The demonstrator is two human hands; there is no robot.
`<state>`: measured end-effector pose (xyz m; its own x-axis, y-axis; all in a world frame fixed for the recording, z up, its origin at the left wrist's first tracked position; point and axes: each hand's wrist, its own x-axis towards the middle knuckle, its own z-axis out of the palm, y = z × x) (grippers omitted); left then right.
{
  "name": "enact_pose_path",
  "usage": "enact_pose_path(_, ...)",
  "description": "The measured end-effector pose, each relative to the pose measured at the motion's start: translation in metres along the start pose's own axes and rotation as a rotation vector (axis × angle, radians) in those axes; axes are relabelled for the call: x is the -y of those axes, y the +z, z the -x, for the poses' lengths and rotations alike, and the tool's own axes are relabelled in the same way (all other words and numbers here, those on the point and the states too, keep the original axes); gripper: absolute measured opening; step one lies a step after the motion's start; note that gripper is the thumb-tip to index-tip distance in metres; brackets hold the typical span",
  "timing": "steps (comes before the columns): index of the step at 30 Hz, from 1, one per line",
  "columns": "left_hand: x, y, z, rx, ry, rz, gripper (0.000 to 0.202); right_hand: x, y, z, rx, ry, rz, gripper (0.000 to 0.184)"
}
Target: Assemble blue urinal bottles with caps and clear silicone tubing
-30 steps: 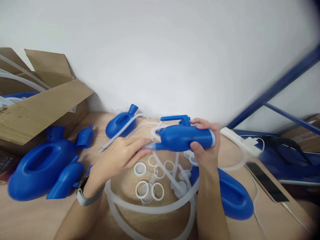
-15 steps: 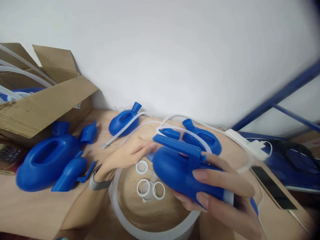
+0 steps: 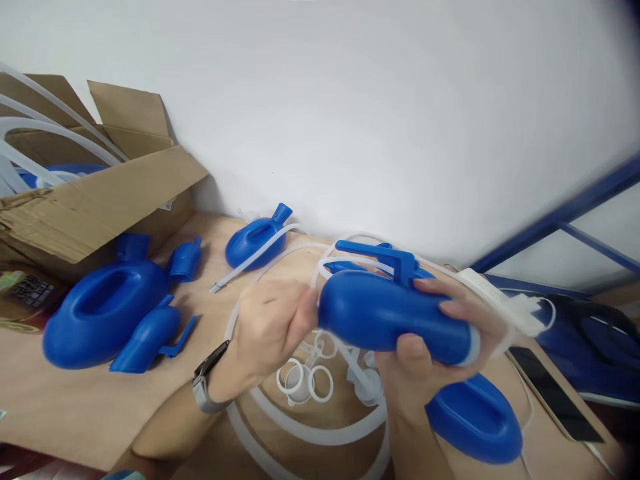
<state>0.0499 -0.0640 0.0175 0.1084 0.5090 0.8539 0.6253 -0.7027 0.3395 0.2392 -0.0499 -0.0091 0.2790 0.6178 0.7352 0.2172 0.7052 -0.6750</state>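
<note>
Nearest you, a white tube loop point(image 3: 320, 437) lies on the surface point(image 3: 75, 407), encircling several white rings point(image 3: 300, 388). Above it, your right grip point(image 3: 425, 363) is clenched round the wide end of the blue bottle point(image 3: 380, 317), which is held in the air on its side, handle up. Your left grip point(image 3: 270, 327) closes over the bottle's narrow end. A flat blue vessel point(image 3: 480, 417) lies beneath the right wrist. Farther left, a blue basin point(image 3: 103, 313) sits in front of a cardboard box point(image 3: 100, 193).
</note>
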Motion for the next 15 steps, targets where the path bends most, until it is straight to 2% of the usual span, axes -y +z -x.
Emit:
enact_pose_path(2, -0.001, 0.001, 0.001, -0.052, 0.026, -0.059, 0.050, 0.011, 0.011, 0.000, -0.150, 0.016, -0.084, 0.031)
enact_pose_path(3, 0.000, 0.002, 0.000, -0.065, 0.031, -0.081, 0.050, 0.015, 0.015, -0.001, -0.182, 0.055, -0.110, 0.028)
enact_pose_path(6, 0.007, 0.010, -0.002, -0.066, 0.043, -0.132, 0.053, 0.016, 0.023, -0.005, -0.157, 0.223, -0.118, 0.023)
enact_pose_path(11, 0.026, 0.027, 0.000, -0.063, 0.066, -0.202, 0.059, 0.002, 0.023, -0.010, -0.105, 0.457, -0.143, 0.023)
enact_pose_path(13, 0.031, 0.033, 0.001, -0.046, 0.043, -0.198, 0.061, -0.001, 0.018, -0.014, -0.073, 0.458, -0.148, 0.025)
enact_pose_path(15, 0.032, 0.035, 0.001, -0.002, 0.010, -0.139, 0.059, -0.003, 0.011, -0.019, -0.052, 0.356, -0.115, 0.028)
